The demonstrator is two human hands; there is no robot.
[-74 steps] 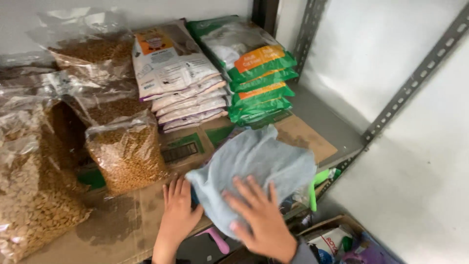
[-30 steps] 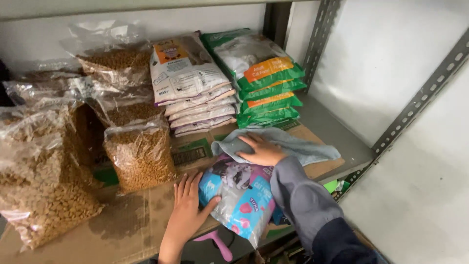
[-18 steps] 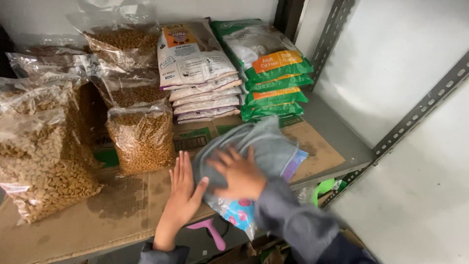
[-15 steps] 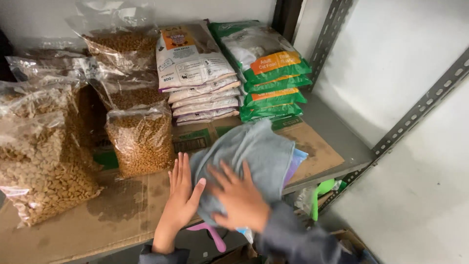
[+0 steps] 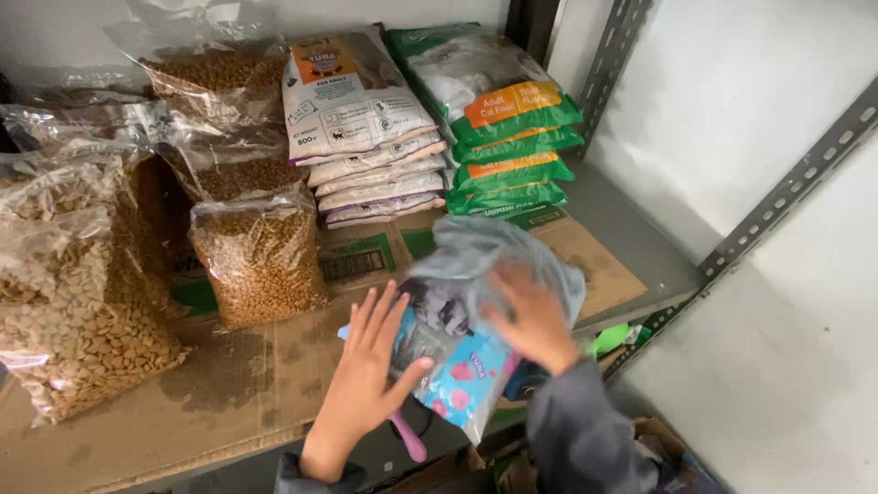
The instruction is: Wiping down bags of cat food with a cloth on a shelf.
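A light blue pet-food bag (image 5: 457, 370) with a dark cat picture lies at the front edge of the cardboard-lined shelf (image 5: 229, 384). My left hand (image 5: 370, 366) rests flat against the bag's left side, fingers spread. My right hand (image 5: 530, 316), blurred with motion, presses a grey-blue cloth (image 5: 485, 256) onto the upper part of the bag. The cloth covers the bag's top half.
Clear plastic bags of brown kibble (image 5: 261, 256) stand to the left and behind. A stack of white pet-food bags (image 5: 361, 137) and a stack of green ones (image 5: 503, 119) sit at the back. A metal upright (image 5: 759, 220) slants at the right. A pink handle (image 5: 407, 439) pokes out below the shelf.
My right hand has slid the cloth up and right across the bag, uncovering its lower printed part. My left hand stays on the bag's left side.
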